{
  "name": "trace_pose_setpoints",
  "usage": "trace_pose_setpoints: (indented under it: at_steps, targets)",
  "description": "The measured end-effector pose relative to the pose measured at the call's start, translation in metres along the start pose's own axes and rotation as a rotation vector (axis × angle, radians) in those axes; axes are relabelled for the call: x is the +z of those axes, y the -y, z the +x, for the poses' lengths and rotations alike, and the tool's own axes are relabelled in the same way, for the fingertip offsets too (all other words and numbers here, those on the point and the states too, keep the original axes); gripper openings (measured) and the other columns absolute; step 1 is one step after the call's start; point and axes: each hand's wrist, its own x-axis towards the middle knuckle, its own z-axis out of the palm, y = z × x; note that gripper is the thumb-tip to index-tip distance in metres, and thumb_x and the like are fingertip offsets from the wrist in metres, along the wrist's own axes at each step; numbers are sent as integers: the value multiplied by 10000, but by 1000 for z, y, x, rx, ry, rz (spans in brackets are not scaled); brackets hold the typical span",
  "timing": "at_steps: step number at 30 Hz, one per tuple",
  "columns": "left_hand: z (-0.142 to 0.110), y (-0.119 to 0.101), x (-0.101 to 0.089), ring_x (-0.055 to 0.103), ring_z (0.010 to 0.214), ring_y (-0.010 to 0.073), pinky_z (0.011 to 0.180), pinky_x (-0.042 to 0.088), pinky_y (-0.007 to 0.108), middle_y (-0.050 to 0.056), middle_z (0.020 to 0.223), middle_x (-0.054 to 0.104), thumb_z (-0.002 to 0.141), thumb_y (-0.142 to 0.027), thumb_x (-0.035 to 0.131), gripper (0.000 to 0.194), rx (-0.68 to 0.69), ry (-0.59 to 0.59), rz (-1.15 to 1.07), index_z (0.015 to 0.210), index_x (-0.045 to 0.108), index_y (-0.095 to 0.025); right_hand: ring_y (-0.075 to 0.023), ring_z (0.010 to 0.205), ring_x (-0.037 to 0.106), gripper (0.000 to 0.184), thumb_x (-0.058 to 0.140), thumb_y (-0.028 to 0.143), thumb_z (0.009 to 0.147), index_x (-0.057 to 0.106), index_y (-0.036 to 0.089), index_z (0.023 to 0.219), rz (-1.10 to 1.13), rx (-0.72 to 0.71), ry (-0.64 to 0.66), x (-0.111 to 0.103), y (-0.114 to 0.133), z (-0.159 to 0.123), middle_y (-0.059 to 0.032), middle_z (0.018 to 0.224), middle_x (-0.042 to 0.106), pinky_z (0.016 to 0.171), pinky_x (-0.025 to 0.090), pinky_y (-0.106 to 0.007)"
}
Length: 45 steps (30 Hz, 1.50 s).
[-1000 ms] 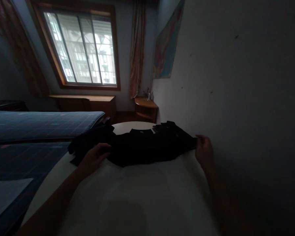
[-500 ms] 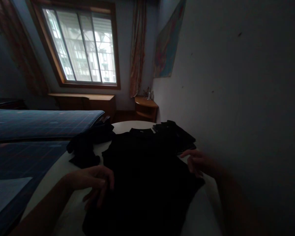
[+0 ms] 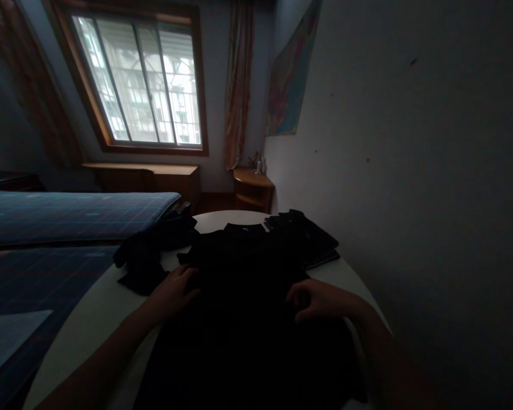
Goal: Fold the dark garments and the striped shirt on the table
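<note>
A black shirt (image 3: 243,319) lies spread over a round white table (image 3: 81,319), its collar towards the window. My left hand (image 3: 173,293) is at the shirt's left side, below the shoulder, with thumb and fingers curled on the cloth. Across from it, my right hand (image 3: 320,299) bends its fingers and thumb onto the right side of the shirt. The fingertips of both hands merge with the dark fabric, so the exact grip is hard to see.
Folded dark clothes (image 3: 312,239) are stacked at the table's back right. A crumpled dark garment (image 3: 145,262) lies at the left edge. Beside the table is a bed with a blue checked mattress (image 3: 68,216); a white wall (image 3: 410,199) stands close on the right.
My left hand has moved up and forward along the shirt's left side. My right hand has come inward from beyond the shirt's right edge onto the cloth. The shirt's lower right part now spreads wider.
</note>
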Motion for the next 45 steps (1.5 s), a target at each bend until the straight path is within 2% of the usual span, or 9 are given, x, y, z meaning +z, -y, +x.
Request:
trace_pose_setpoints:
  at_steps: [7,11,18,22,27,30,38,41,45]
  targets:
    - [5,5,15,542,1232,331,1048,415,473,175,1360,566,911,-281,477,405,-7,-35,208,1264,620,-143,-177,826,694,462,826,383,639,734,250,1072,149,-77,420,21,49,-11,20,859,750,710,491,-232]
    - [11,5,13,607,1098,283,975,462,403,144,1195,644,904,-180,466,327,-8,-24,208,1175,646,-150,-147,702,683,417,827,372,640,733,249,1027,72,-56,615,40,66,-9,45,734,716,606,467,-197]
    - [24,6,-1,650,866,221,785,491,323,85,986,669,908,-130,419,233,3,-105,120,996,630,-174,-143,749,629,784,908,301,498,594,219,1212,-169,-128,287,45,68,-4,20,922,701,563,400,-193]
    - [31,16,-11,630,892,235,817,485,341,85,990,660,931,-212,425,203,4,-324,111,979,619,-181,-121,715,623,529,854,273,630,680,215,1127,-142,-124,427,44,70,-7,27,854,699,565,404,-185]
    - [31,17,-16,614,927,247,836,485,353,92,1003,656,905,-204,454,178,2,-336,171,943,626,-178,-108,684,629,319,800,412,718,759,204,956,36,-195,624,48,73,-7,32,774,695,576,425,-177]
    - [26,2,-18,600,964,258,881,471,376,88,1032,654,903,-221,487,161,51,-305,259,953,634,-182,-109,665,622,312,792,444,722,760,193,905,18,-170,514,43,71,-8,22,763,696,563,415,-182]
    - [9,-25,-15,638,916,215,751,488,314,55,1054,657,933,-336,505,186,3,1,218,1028,608,-215,-170,836,632,387,726,282,764,649,186,1131,-139,-20,-219,7,17,-2,-48,978,696,720,462,-259]
    - [6,-26,-15,620,971,202,847,476,318,50,1075,645,916,-359,539,198,184,141,76,1035,623,-225,-206,957,632,468,726,240,736,640,177,1191,-168,7,-261,0,-5,5,-83,1099,684,828,466,-298]
    - [5,-32,-16,606,974,199,853,465,305,37,1039,647,884,-370,596,177,329,309,-22,979,659,-234,-183,851,658,301,664,167,737,708,171,1034,-141,26,-176,0,-12,10,-54,961,724,736,467,-258]
